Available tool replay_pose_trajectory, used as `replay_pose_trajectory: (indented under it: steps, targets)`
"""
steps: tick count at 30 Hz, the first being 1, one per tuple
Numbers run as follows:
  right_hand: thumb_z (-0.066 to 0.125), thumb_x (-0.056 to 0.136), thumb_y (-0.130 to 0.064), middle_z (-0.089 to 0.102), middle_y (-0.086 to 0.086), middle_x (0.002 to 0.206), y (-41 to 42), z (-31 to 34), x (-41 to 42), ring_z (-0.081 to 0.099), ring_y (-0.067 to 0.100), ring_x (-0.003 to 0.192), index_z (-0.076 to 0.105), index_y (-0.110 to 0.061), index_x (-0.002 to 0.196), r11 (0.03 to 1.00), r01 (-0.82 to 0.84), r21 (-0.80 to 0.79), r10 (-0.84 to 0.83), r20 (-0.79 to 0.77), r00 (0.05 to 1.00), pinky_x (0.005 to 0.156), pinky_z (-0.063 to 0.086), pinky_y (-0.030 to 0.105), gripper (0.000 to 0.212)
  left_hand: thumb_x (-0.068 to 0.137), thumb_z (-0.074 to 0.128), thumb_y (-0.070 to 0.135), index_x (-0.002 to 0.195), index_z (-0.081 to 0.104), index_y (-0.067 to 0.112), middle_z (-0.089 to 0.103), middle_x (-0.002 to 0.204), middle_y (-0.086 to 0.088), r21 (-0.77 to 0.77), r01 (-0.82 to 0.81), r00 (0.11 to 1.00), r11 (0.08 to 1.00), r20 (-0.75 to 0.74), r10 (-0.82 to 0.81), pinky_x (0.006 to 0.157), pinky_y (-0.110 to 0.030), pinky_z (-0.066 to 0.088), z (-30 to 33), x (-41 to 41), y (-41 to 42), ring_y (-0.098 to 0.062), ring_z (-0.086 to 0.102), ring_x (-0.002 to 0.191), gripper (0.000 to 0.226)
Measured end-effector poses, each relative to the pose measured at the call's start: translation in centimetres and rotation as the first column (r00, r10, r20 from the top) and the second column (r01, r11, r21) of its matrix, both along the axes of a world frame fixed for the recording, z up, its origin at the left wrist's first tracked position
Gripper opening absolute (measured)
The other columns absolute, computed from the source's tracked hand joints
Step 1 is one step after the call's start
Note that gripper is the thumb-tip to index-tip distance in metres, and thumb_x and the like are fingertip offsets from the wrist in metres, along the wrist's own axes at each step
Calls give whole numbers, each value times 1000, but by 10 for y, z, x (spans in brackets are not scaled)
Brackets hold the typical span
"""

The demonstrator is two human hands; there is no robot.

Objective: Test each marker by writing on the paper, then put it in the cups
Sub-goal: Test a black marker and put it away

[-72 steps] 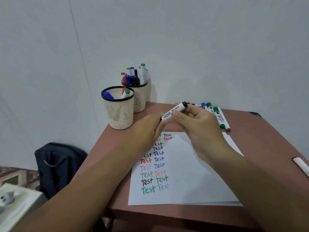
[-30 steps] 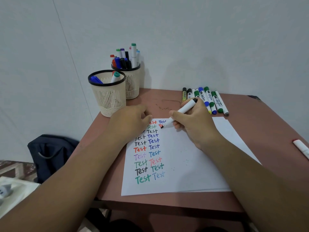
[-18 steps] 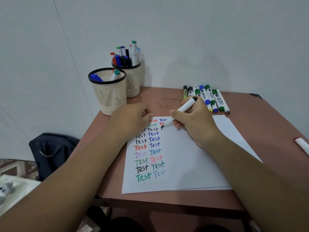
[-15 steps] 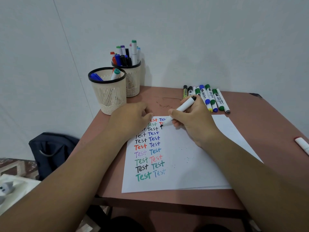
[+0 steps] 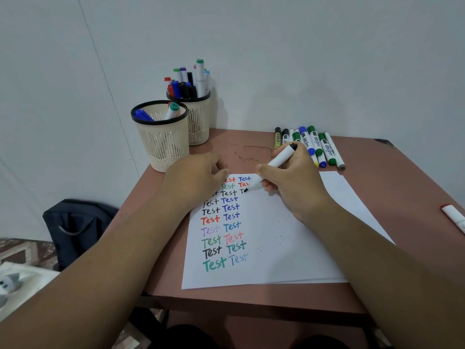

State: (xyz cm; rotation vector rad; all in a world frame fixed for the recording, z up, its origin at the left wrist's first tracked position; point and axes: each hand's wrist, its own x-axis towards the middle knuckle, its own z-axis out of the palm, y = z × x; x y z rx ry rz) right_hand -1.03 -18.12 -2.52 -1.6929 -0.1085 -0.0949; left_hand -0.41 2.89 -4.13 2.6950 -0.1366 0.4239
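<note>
A reddish-brown table [image 5: 392, 187] stands against a pale wall [image 5: 302, 59], its near edge running across the lower part of the view and its far right corner just visible. A sheet of white paper [image 5: 289, 253] lies at the middle, its lower edge close to the table's near edge; bare tabletop shows to the right of the sheet and between the sheet and the wall. Two columns of the word "Test" in several colours fill the paper's left side. At the far left corner stand two mesh cups: the near cup [image 5: 163, 144] holds a few markers, and the far cup [image 5: 198, 122], touching it from behind, is crowded with them. A row of loose markers [image 5: 312, 144] lies at the far edge, just beyond the right hand. A red-capped marker [image 5: 453, 217] lies apart at the right edge. A dark bag [image 5: 78, 227] sits on the floor to the left.

The left hand [image 5: 193, 180] rests on the paper's upper left corner, fingers loosely bent, holding nothing. The right hand [image 5: 294, 180] grasps a white black-tipped marker [image 5: 276, 162], tilted, its tip on the paper at the start of a third column.
</note>
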Motion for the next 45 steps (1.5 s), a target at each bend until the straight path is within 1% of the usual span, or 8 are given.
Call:
replay_pose_trajectory:
  steps: [7,10,14,21,27,37,41,45]
  targets:
    - [78,89,-7,65,10,80,0,1,1,64,19,60,48,-20,97,1000,18,0,-18,-6,1000,64,59,37,34,94,61,47,96,66,35,67,81,19,1,2,1000,1000,-5,-2,70,-30,51,0,0,0,-2,60,82,14]
    - [78,89,-7,65,9,77,0,1,1,63,20,59,47,-20,97,1000,5,-7,-5,-8,1000,64,59,39,34,94,61,47,96,66,35,67,81,20,-5,7,1000,1000,-7,-7,70,-31,53,1,0,0,-1,61,81,13]
    - [77,88,-5,64,10,77,0,1,0,62,20,60,47,-21,96,1000,5,-21,-6,-22,1000,63,55,36,35,94,61,47,97,66,35,67,82,20,1,4,1000,1000,-8,-4,72,-33,54,1,1,0,-2,61,82,13]
    - [77,87,-4,64,11,79,-1,1,3,61,20,57,47,-20,95,998,56,26,-56,-16,998,60,53,36,35,93,62,47,93,66,35,67,78,20,-18,0,1000,1000,3,0,69,-30,52,0,0,0,0,61,80,12]
    - [78,88,-5,64,11,79,-1,2,2,62,20,60,47,-20,96,999,40,11,-40,-20,999,62,55,36,35,93,62,46,93,66,35,67,79,20,-24,-2,1000,1000,-2,1,71,-32,53,1,0,-1,-1,61,80,12]
    - [76,87,-2,63,11,79,-1,3,0,59,20,57,47,-20,94,998,48,37,-46,-49,998,58,51,33,35,93,62,48,94,66,35,65,80,20,-12,1,1000,1000,-7,-1,70,-32,53,1,0,0,0,59,79,13]
    - [75,88,-2,66,13,82,-2,4,0,61,18,57,46,-20,93,995,96,41,-95,-31,995,57,52,32,34,93,62,47,95,66,35,66,80,20,-17,6,1000,1000,-12,-6,72,-34,55,1,0,0,0,60,80,13]
    - [75,87,-2,65,14,85,-3,5,0,61,17,57,47,-21,93,993,113,25,-112,-34,993,57,53,31,34,93,62,47,94,66,35,66,79,20,-17,4,1000,1000,-9,-4,71,-33,54,1,1,0,1,59,79,13]
